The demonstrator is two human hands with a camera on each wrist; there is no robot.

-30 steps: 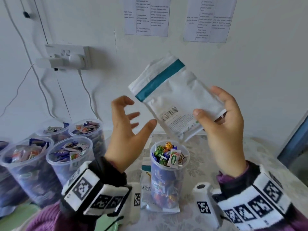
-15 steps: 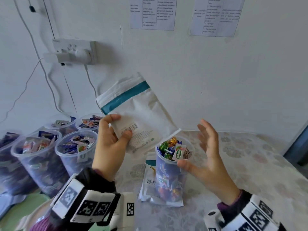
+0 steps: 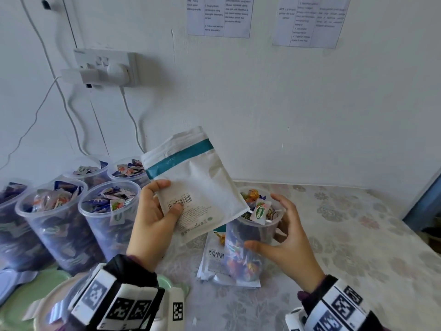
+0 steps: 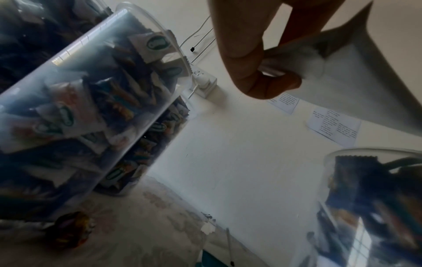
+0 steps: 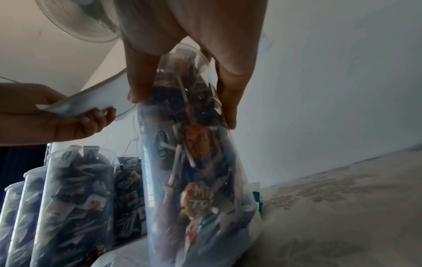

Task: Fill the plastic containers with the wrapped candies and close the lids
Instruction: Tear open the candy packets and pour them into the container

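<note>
A clear plastic container [image 3: 253, 237] stands mid-table, heaped to the rim with wrapped candies [image 3: 260, 210] and lollipops, and has no lid on. My right hand [image 3: 269, 235] grips its upper part, thumb in front and fingers behind near the rim. The right wrist view shows that hand [image 5: 182, 106] clasping the container [image 5: 194, 180] from both sides. My left hand [image 3: 168, 199] pinches a white pouch with a teal stripe [image 3: 198, 185] and holds it tilted just left of the container's mouth. In the left wrist view the fingers [image 4: 262, 77] curl on the pouch [image 4: 354, 90].
Several filled, lidless containers [image 3: 107, 218] crowd the left side against the wall. Flat empty pouches [image 3: 214, 261] lie under the gripped container. Green and clear lids [image 3: 28, 295] lie at the near left. A loose candy [image 4: 70, 233] lies by the containers. Floral tablecloth [image 3: 358, 235] stretches right.
The pouch passed from my right hand to my left and came down to the left. My right hand dropped from the pouch and took hold of the container.
</note>
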